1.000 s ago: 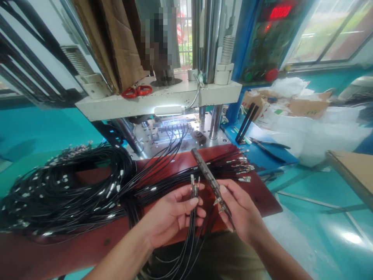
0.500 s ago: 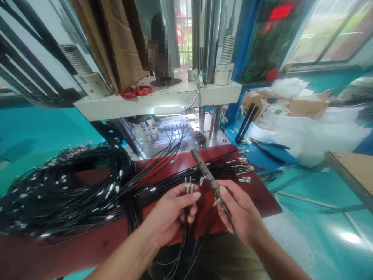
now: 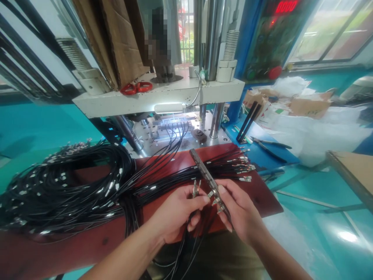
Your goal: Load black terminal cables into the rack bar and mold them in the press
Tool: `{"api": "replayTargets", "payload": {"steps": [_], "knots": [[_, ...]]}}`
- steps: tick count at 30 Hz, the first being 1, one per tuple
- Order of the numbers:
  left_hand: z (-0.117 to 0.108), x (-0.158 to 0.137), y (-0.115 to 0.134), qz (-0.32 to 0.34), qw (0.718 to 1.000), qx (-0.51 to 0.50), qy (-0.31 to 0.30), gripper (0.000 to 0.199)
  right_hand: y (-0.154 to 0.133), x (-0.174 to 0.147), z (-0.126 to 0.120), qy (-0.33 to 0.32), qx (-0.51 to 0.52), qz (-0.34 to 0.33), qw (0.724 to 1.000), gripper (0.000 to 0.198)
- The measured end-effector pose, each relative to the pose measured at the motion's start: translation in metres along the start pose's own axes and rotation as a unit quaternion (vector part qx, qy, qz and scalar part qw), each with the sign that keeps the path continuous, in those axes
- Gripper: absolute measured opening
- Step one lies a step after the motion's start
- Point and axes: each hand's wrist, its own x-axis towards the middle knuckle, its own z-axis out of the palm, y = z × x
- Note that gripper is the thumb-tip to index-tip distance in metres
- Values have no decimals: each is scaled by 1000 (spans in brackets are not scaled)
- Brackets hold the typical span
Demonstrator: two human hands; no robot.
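Observation:
My left hand [image 3: 183,208] is closed on several black cables whose metal connector ends [image 3: 196,189] stick up above the fingers. Its thumb and forefinger hold one connector against the side of a dark slotted metal bar [image 3: 204,171]. My right hand [image 3: 237,206] grips the lower end of that bar, which slants up and to the left. Connectors [image 3: 217,202] sit along the bar's edge near my right thumb, and their cables hang down toward my lap. Beneath both hands lies the red-brown board [image 3: 262,198].
A big coil of black cables [image 3: 67,186] covers the board's left side, with cable ends [image 3: 244,167] at right. Behind stands a press [image 3: 163,97] with lit tooling [image 3: 175,124] and cables in it. Red-handled scissors [image 3: 136,88] lie on its plate; pliers [image 3: 271,147] rest at right.
My left hand has moved right, up to the bar, bringing a connector to its edge. My right hand and the bar stay nearly still.

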Motion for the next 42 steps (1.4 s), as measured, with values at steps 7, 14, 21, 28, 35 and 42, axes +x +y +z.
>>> {"api": "replayTargets", "payload": {"steps": [7, 14, 21, 28, 35, 42], "knots": [[0, 4, -3, 5, 1000, 5, -14, 21, -6, 0, 3, 0, -17, 10, 1000, 41], [1, 9, -10, 27, 998, 52, 23, 23, -6, -2, 3, -3, -55, 6, 998, 42], [-4, 11, -7, 49, 998, 39, -8, 23, -7, -3, 4, 4, -68, -4, 998, 41], [-30, -7, -1, 27, 995, -89, -44, 34, -7, -1, -1, 14, 8, 16, 1000, 44], [-28, -6, -6, 32, 995, -90, 1, 25, -8, -1, -1, 6, 11, 31, 999, 43], [-19, -4, -4, 36, 996, -80, 20, 21, -8, -1, -1, -5, -5, 7, 1000, 41]]}}
